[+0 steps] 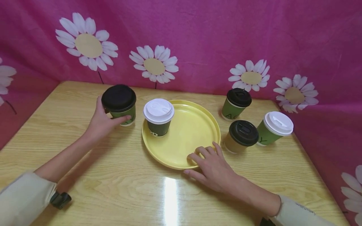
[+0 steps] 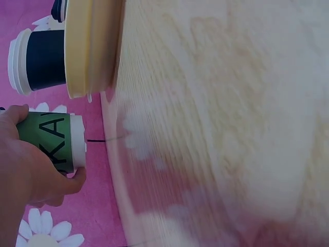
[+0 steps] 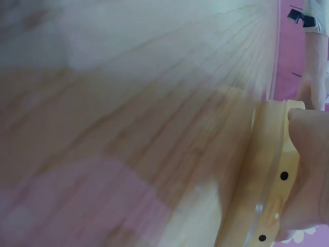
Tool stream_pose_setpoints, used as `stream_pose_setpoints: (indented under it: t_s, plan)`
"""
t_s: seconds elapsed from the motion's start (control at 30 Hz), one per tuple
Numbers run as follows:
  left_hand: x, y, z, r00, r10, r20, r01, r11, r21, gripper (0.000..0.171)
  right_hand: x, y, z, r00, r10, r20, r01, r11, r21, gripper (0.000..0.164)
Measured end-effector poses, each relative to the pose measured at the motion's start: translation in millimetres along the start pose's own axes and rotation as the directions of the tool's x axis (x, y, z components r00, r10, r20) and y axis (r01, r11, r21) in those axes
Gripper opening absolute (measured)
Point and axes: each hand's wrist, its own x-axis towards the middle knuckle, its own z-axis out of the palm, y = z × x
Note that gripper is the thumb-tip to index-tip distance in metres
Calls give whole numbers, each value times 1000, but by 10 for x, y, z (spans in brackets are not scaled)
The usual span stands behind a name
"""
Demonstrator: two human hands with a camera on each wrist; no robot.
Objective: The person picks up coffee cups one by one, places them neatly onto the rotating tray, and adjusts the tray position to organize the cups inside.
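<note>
In the head view, my left hand (image 1: 103, 122) grips a green paper cup (image 1: 131, 112) with a black lid (image 1: 118, 98), left of the yellow round tray (image 1: 205, 131). The left wrist view shows dark letters on this green cup (image 2: 45, 136) and a gap between its white base and the table. My right hand (image 1: 213, 169) is at the tray's near right rim, fingers bent over it and thumb at the outer side. A dark green cup with a white lid (image 1: 159, 110) stands upright on the tray's left part.
Right of the tray stand a green cup with a black lid (image 1: 232, 110), a brown cup with a black lid (image 1: 234, 143) and a green cup with a white lid (image 1: 267, 133). A pink cloth with daisies (image 1: 203, 34) hangs behind the wooden table (image 1: 121, 185).
</note>
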Motion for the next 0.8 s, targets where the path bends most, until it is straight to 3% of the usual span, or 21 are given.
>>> stream_pose_setpoints:
  t_s: [0.8]
  plan:
    - [-366,158,-93,996,43,80,-39,998,-49,93,-3,-16,-9,1000,8,18,-8,1000,-7,43]
